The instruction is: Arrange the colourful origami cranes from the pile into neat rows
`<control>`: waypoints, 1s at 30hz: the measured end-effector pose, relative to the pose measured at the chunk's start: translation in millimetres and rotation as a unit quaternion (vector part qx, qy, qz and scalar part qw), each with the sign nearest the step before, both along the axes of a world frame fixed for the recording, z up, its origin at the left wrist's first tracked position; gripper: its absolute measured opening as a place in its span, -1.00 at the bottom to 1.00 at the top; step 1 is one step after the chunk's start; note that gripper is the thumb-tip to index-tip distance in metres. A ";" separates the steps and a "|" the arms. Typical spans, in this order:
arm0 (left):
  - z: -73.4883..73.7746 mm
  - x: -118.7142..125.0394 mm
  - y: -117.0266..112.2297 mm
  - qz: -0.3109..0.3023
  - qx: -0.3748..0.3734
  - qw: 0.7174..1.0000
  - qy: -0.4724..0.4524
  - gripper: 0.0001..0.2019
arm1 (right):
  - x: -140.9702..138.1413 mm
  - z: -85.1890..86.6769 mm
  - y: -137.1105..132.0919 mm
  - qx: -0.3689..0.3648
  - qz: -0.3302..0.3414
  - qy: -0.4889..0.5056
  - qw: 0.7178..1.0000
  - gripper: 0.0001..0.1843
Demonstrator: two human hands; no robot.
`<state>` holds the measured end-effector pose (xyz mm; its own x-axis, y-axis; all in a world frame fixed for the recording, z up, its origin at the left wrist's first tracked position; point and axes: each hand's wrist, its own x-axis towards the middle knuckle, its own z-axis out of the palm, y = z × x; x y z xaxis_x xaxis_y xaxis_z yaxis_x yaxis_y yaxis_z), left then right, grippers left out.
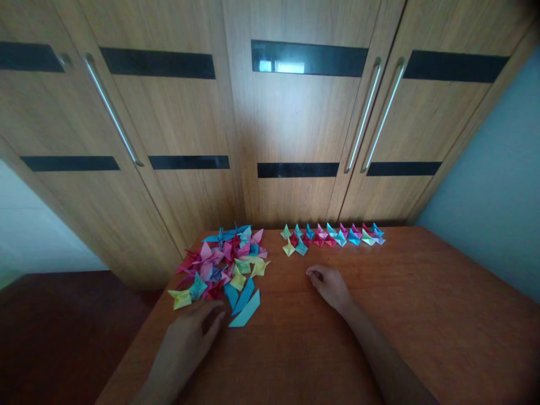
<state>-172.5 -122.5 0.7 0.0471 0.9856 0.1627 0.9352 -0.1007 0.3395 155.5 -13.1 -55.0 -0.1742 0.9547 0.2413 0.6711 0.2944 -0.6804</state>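
A heap of folded origami paper pieces [211,257] in pink, red, blue and yellow lies on the left of the table. At its near edge rests my left hand [189,329], thumb apart from the fingers, with nothing visible between them; some fingertips are hidden. Just right of that hand are flat blue folded strips [243,297] and a pale turquoise one [247,310]. My right hand [331,286] is over the middle of the table, its fingers curled in and no paper showing in them. Beyond it stand small pointed origami pieces [341,238], lined up in two rows.
The reddish-brown wooden table [422,315] has its far edge close to a wooden wardrobe [291,124] with long metal handles [365,115]. A pale blue wall [489,180] is on the right. Dark floor [76,332] shows past the table's left edge.
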 end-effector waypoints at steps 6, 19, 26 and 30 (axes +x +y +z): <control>-3.8 -3.0 -4.4 0.005 0.023 1.000 0.004 -0.74 | 0.2 0.2 -0.6 0.001 0.001 -0.008 1.000 -0.72; 6.9 -12.3 1.6 0.086 0.022 0.989 0.116 -0.69 | 1.4 -2.5 0.7 0.000 0.002 -0.011 1.000 -0.73; 2.0 -12.6 8.0 0.070 0.010 0.987 0.146 -0.68 | 1.2 -2.9 0.9 0.000 0.008 -0.013 1.000 -0.74; 1.0 -17.4 9.0 0.086 0.040 0.986 0.140 -0.70 | 0.6 -2.4 0.8 0.001 0.006 -0.011 1.000 -0.74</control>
<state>-189.8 -113.5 1.7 -0.0660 0.9672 0.2455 0.9967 0.0521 0.0627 156.2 -12.3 -57.4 -0.1917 0.9520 0.2385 0.6825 0.3039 -0.6647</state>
